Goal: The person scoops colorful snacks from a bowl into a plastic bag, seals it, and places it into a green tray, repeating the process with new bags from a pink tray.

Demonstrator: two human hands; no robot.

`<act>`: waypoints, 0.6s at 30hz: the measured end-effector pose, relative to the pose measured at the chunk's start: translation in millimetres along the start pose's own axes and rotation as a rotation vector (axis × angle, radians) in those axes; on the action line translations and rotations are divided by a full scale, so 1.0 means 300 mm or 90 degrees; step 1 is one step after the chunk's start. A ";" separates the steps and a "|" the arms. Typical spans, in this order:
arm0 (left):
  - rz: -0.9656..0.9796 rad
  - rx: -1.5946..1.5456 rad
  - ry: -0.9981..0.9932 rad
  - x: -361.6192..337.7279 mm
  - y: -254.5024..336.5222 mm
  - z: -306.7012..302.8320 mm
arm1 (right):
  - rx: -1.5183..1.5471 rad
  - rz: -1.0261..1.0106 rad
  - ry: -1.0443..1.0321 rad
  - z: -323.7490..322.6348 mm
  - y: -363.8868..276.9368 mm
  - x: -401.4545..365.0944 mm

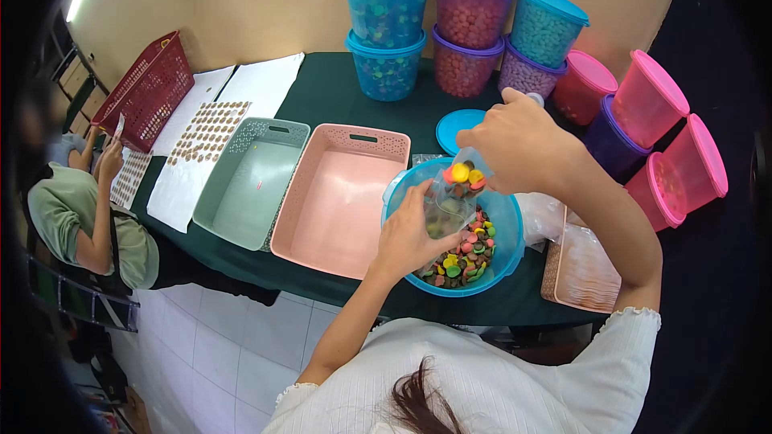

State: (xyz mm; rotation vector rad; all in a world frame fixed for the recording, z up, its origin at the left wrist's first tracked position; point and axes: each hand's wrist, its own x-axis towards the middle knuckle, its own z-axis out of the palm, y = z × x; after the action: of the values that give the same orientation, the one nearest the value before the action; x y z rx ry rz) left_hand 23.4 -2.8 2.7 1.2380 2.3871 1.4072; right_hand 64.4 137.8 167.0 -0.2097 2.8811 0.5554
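Directly over the blue tub of coloured sweets, a clear bag hangs between a person's two hands. The left hand pinches the bag's lower side from the left. The right hand, closed in a fist, meets its top end from above and right; what that fist grips cannot be told. The bag's long axis slants from lower left to upper right, and the left hand is lower, nearer the sweets.
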 end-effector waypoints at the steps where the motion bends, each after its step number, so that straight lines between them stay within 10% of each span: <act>1: 0.000 0.000 0.003 0.000 -0.001 0.002 | 0.000 -0.003 0.001 -0.004 -0.005 0.003; 18: -0.004 -0.004 -0.027 -0.002 0.019 -0.013 | 0.055 -0.011 0.015 -0.007 -0.003 -0.071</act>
State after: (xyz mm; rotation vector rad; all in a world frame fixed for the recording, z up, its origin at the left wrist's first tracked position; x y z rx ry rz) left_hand 25.4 -4.4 9.2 1.2443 2.3556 1.3703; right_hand 85.1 138.2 173.3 -0.2283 2.9151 0.4278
